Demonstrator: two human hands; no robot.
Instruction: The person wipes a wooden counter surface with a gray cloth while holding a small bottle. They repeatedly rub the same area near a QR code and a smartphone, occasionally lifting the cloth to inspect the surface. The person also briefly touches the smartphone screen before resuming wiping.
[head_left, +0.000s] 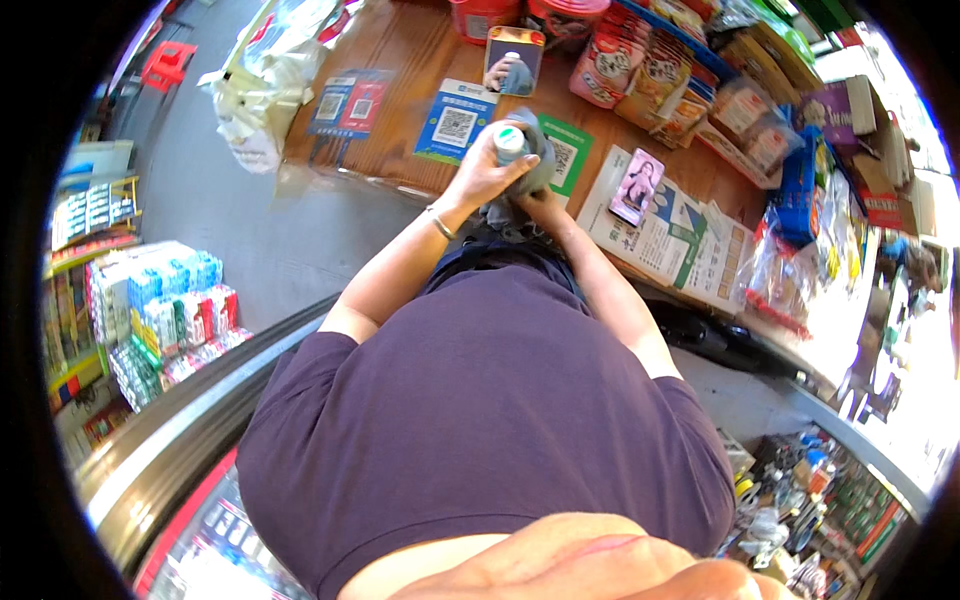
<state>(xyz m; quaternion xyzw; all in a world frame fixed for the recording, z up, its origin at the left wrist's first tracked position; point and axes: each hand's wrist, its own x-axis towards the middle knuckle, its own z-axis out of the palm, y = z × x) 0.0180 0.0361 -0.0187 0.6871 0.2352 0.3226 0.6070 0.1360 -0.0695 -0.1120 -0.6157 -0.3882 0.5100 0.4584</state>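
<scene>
An upright bottle (508, 141) with a white cap bearing a green mark is held close in front of me, at the edge of the wooden counter. My left hand (478, 174) wraps around it near the top, thumb across the front; a bracelet circles that wrist. Grey cloth (541, 154) covers the bottle's right side and hangs below it. Lower down, my right hand (541, 204) grips this cloth against the bottle, its fingers mostly hidden. Behind the bottle, a small mirror (514, 64) reflects a hand, the cap and the cloth.
On the wooden counter (397, 45) lie printed code cards (454, 124), a lit phone (636, 187) and a paper sheet (675, 232). Snack packets (611, 56) and red tubs (484, 19) line its far side. Plastic bags (259, 112) hang at left. Glass display cases (225, 540) stand behind me.
</scene>
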